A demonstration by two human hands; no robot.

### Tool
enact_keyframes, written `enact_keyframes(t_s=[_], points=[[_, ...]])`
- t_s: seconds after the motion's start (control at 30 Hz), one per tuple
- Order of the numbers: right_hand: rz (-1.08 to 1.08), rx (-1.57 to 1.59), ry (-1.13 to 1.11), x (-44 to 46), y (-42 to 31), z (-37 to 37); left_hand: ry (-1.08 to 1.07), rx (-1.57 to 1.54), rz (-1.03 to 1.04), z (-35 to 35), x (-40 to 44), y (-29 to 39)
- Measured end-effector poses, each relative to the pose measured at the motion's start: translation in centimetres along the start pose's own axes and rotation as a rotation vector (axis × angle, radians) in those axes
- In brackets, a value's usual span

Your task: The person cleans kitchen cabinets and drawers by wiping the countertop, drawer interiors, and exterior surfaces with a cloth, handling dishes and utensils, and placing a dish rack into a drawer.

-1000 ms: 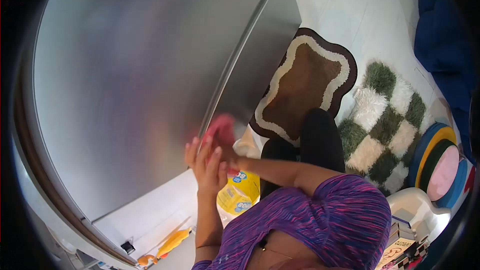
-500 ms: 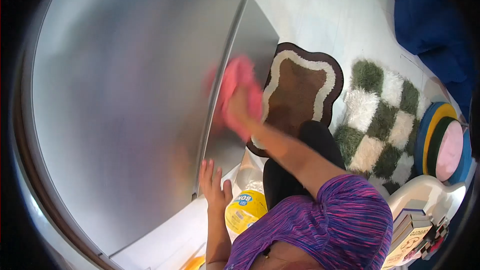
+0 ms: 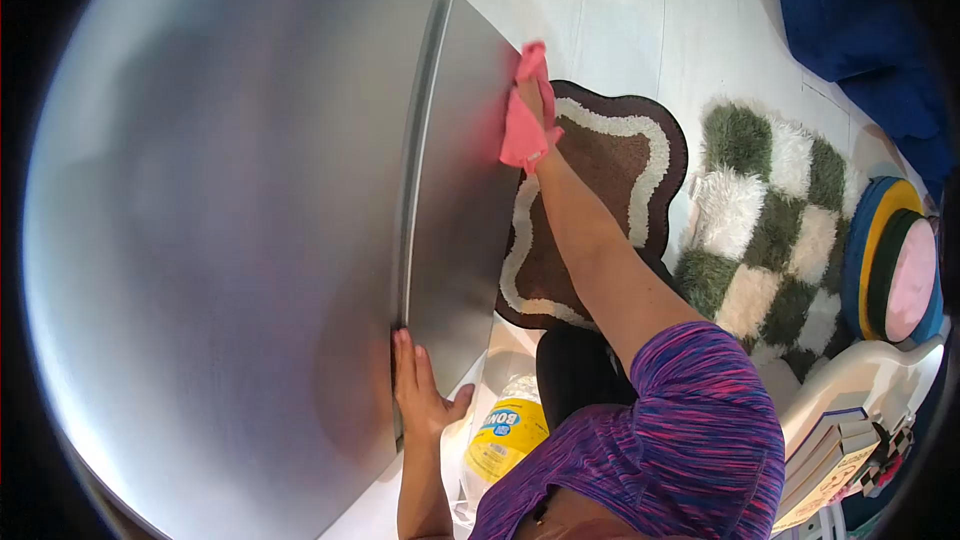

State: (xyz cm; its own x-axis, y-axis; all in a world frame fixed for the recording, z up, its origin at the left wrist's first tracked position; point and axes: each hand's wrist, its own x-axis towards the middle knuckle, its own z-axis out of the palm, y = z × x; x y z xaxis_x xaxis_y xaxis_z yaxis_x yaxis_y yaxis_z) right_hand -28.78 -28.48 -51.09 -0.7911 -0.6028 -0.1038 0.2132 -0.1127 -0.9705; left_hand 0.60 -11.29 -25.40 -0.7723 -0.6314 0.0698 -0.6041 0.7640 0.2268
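A tall silver refrigerator (image 3: 230, 220) with two doors fills the left side of the view. My right hand (image 3: 532, 100), arm stretched forward, holds a pink cloth (image 3: 525, 135) against the far edge of the lower door (image 3: 465, 160). The cloth covers most of its fingers. Near the gap between the doors, my left hand (image 3: 420, 395) rests on the refrigerator's side edge with fingers extended and thumb apart. It holds nothing.
A large clear bottle with a yellow label (image 3: 508, 435) stands by my left forearm. On the white floor lie a brown rug (image 3: 600, 180) and a green-and-white checkered rug (image 3: 765, 225). Round cushions (image 3: 900, 270), a white shelf with books (image 3: 835, 460) and blue fabric (image 3: 860, 30) are at right.
My right hand and the pink cloth have moved forward and right, from the door gap to the lower door's far edge. My left hand has come to rest on the refrigerator's edge.
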Motion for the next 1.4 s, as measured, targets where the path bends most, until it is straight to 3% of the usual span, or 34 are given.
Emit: enact_keyframes(t_s=[0.13,0.27,0.33,0.43,0.47,0.53,0.57,0.63,0.7,0.73,0.83,0.9,0.93,0.97,1.03,1.1,1.13,1.17,1.2,1.23,1.33,1.37,1.4], points=[[0.168,-0.058,-0.039,-13.8,3.2,0.9,0.012,-0.029,0.048,-0.1,0.3,-0.2],[0.416,-0.086,-0.142,-33.7,0.8,3.9,0.017,-0.045,0.037,0.0,0.5,-0.1],[0.533,-0.125,-0.093,-37.4,-1.9,4.8,-0.006,-0.043,0.028,-0.1,0.5,-0.2],[0.705,-0.102,0.179,-30.7,-2.4,5.6,-0.027,-0.050,0.021,-0.4,0.2,-0.4],[0.750,-0.044,0.299,-24.8,-1.8,5.7,-0.018,-0.081,0.018,-0.5,0.2,-0.5],[0.328,-0.553,-0.103,-15.8,13.0,4.3,0.023,-0.155,0.001,-0.4,0.5,-0.2],[0.118,-0.375,-0.071,-10.9,10.1,2.3,0.024,-0.155,-0.001,-0.2,0.5,-0.3],[-0.120,-0.814,0.073,-5.9,13.0,2.9,0.074,-0.195,0.031,0.0,0.5,-0.5],[0.093,-0.331,0.147,-9.9,7.6,2.7,0.068,-0.198,0.023,-0.2,0.5,-0.3],[0.145,-0.246,0.118,-14.3,6.1,3.4,0.079,-0.203,0.030,-0.1,0.7,-0.3],[0.316,-0.168,-0.135,-33.8,2.7,5.7,0.061,-0.206,0.013,-0.2,0.6,-0.4],[0.345,-0.047,-0.551,-50.9,5.2,7.9,0.089,-0.226,0.038,-0.2,0.7,-0.4],[0.579,0.096,-0.997,-45.8,-6.6,1.6,0.080,-0.271,0.054,-0.4,0.8,-0.4],[0.623,0.372,-0.768,-50.9,-5.2,3.7,0.089,-0.265,0.052,-0.6,0.5,-0.2],[-0.110,0.041,-1.047,-42.6,-9.8,-0.5,0.092,-0.356,-0.010,-0.6,-0.3,0.2],[0.308,0.758,-1.125,-34.2,-11.1,-0.8,0.109,-0.463,-0.061,-0.7,-1.7,1.9],[0.345,0.676,-1.172,-33.7,-4.0,-0.2,0.065,-0.372,-0.030,-0.9,-2.6,2.7],[-0.199,0.199,-1.701,-22.4,-11.0,-0.1,0.019,-0.280,-0.008,-1.1,-3.5,3.6],[-0.375,-0.100,-1.125,-22.0,-9.8,0.6,-0.022,-0.267,-0.072,-1.8,-4.3,4.8],[-0.410,-0.235,-0.801,-20.5,-8.3,1.0,-0.012,-0.263,-0.095,-1.9,-5.7,5.3],[-0.346,-0.252,-0.223,-12.1,-3.8,2.0,0.098,-0.308,-0.282,-2.7,-10.1,7.1],[-0.283,-0.192,-0.105,-10.7,-2.8,2.1,0.239,-0.319,-0.223,-2.4,-11.3,7.4],[-0.225,-0.148,-0.025,-10.2,-1.9,2.3,0.278,-0.302,-0.298,-2.5,-12.5,8.0]])
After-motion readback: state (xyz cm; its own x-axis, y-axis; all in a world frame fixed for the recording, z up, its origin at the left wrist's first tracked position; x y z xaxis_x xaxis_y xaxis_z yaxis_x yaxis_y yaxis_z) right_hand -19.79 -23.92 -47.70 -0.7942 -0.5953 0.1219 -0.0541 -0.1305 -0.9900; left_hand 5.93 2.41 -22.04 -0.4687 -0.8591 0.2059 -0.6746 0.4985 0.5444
